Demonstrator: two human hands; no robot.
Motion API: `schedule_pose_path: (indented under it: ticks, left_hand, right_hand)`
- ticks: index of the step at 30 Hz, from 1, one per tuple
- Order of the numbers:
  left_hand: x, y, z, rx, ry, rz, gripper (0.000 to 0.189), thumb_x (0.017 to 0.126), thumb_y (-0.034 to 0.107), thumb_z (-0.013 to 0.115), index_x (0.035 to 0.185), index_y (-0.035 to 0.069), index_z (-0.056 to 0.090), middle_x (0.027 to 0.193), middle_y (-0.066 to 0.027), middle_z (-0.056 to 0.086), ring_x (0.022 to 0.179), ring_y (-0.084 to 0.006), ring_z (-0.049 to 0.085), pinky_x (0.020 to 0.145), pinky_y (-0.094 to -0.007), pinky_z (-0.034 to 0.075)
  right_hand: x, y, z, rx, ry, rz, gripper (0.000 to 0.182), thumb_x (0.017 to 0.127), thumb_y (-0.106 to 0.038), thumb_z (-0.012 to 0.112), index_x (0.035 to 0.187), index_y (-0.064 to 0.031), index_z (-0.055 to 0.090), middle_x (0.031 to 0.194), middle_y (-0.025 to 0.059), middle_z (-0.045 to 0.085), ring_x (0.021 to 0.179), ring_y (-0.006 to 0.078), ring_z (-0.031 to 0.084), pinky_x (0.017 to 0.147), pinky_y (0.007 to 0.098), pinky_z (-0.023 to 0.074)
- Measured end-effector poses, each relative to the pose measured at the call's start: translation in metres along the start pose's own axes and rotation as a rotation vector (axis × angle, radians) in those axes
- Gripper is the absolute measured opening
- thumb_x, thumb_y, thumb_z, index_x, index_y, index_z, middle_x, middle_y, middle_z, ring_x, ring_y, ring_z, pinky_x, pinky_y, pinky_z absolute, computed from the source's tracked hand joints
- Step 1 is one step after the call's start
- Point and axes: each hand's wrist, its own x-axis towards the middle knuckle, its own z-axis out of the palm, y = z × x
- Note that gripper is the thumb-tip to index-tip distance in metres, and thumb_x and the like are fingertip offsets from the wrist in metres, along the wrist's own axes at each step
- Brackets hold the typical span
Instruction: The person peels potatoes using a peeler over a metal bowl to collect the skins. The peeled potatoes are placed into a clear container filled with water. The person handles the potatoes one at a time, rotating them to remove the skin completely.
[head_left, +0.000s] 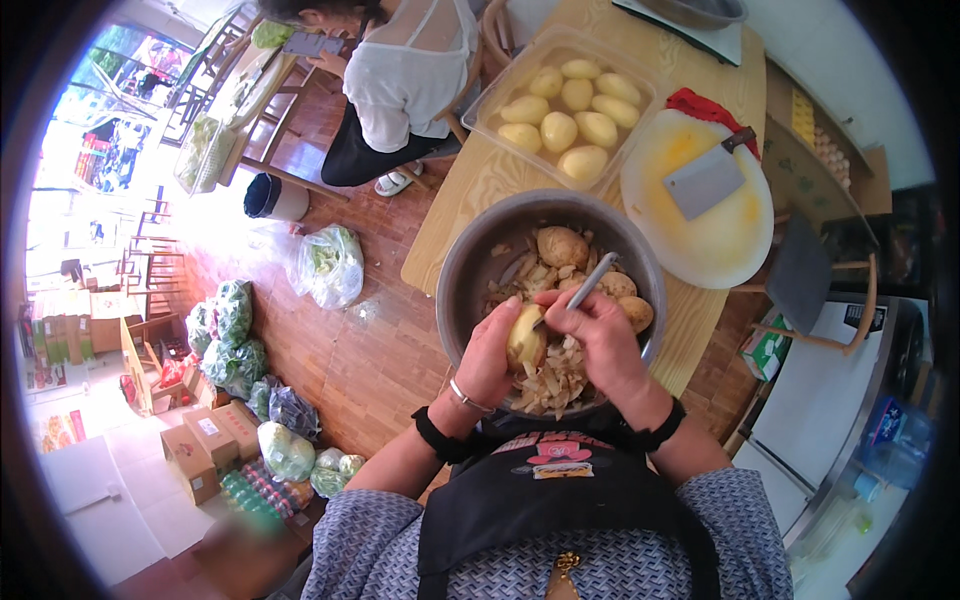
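Observation:
My left hand (486, 358) grips a partly peeled potato (527, 339) over a large metal bowl (459, 289). In my right hand (600, 334) is a peeler with a grey metal handle (594, 279), its working end against the potato. Brown patches of skin show low on the potato, while its upper side is pale yellow. Inside the bowl lie several unpeeled potatoes (562, 247) and a heap of potato peelings (555, 381). Part of the peeler's head is hidden by my fingers.
Beyond the bowl, a clear plastic tub (480, 112) holds peeled potatoes in water. A cleaver (705, 184) lies on a round white cutting board (652, 240) at the right. A seated person (405, 82) holds a phone. Bagged vegetables (330, 266) and cardboard boxes (191, 450) stand on the floor.

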Motion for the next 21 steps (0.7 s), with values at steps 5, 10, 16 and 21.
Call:
schedule_pose_path:
  ticks: [5,10,16,21]
  left_hand:
    - [-0.002,-0.001,-0.004,0.119,-0.05,0.097,0.038,0.106,0.035,0.045,0.109,0.002,0.064,0.094,-0.0022,0.067,0.081,-0.009,0.062,0.073,-0.0233,0.05]
    - [0.001,-0.006,-0.006,0.174,-0.045,0.178,0.041,0.107,0.035,0.043,0.111,0.002,0.066,0.095,-0.002,0.067,0.083,-0.0082,0.062,0.075,-0.0228,0.05]
    - [-0.012,0.006,0.001,0.322,-0.126,0.186,0.041,0.108,0.034,0.039,0.11,0.002,0.063,0.096,-0.0038,0.066,0.082,-0.0105,0.062,0.075,-0.0249,0.05]
    - [-0.007,-0.003,-0.01,0.445,-0.146,0.231,0.044,0.108,0.038,0.038,0.108,0.002,0.063,0.094,-0.0045,0.065,0.079,-0.0117,0.061,0.072,-0.0268,0.05]
  right_hand:
    - [0.008,-0.006,-0.023,0.189,0.043,0.058,0.01,0.093,-0.012,0.067,0.1,-0.0058,0.065,0.101,0.0049,0.07,0.096,0.0107,0.062,0.087,0.0252,0.049]
    - [-0.01,-0.009,0.001,-0.2,-0.113,0.004,0.009,0.093,-0.011,0.067,0.1,-0.0056,0.065,0.1,0.0035,0.069,0.093,0.0124,0.064,0.088,0.0271,0.0498]
    - [0.002,-0.013,-0.014,0.28,-0.013,0.181,0.012,0.093,-0.013,0.067,0.101,-0.0037,0.065,0.1,0.0069,0.07,0.093,0.0137,0.065,0.087,0.0268,0.0504]
    - [0.001,-0.003,-0.005,0.121,-0.044,0.111,0.009,0.093,-0.013,0.067,0.097,-0.0047,0.065,0.098,0.0049,0.069,0.092,0.0126,0.062,0.084,0.0257,0.0479]
